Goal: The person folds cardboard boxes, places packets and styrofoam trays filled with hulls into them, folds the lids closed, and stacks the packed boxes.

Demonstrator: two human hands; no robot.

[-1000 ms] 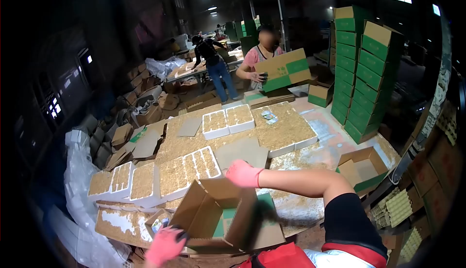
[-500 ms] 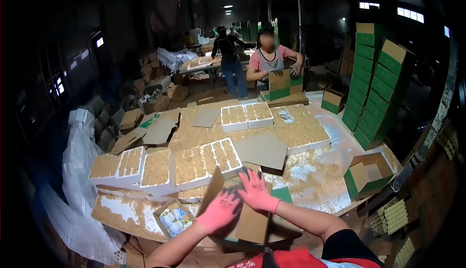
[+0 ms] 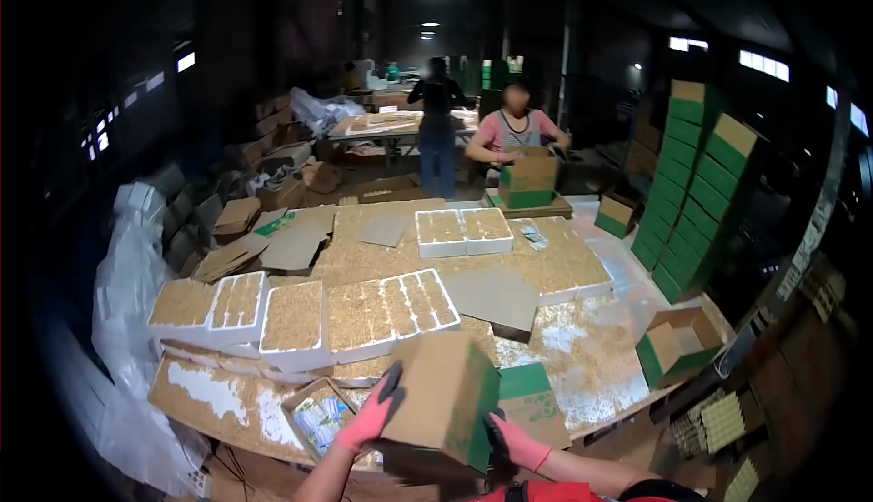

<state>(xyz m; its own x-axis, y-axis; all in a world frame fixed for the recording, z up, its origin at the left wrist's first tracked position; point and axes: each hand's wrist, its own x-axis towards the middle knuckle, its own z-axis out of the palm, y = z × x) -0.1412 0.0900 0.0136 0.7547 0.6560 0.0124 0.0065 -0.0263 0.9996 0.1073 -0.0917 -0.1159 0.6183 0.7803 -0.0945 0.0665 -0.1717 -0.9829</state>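
Note:
A brown-and-green cardboard box (image 3: 436,384) is tilted at the near edge of the table, between my two gloved hands. My left hand (image 3: 371,418), in a pink glove with dark fingertips, presses against the box's left side. Low on the green right side, my right hand (image 3: 516,443) grips it in a matching glove. The box's underside is hidden. Just beyond my right hand lies a flat green-and-brown cardboard piece (image 3: 532,402). To the left of my left hand, an open carton (image 3: 318,418) holds small printed packets.
White foam trays (image 3: 391,316) filled with tan granular material line the table. A grey cardboard sheet (image 3: 496,297) lies behind the box. An open green carton (image 3: 682,347) and tall stacked green boxes (image 3: 696,188) stand right. A co-worker (image 3: 518,134) handles another box opposite.
My hands have moved apart from the box's top flaps to its opposite sides. The box has been turned and now shows a closed brown face. The co-worker's box has turned as well.

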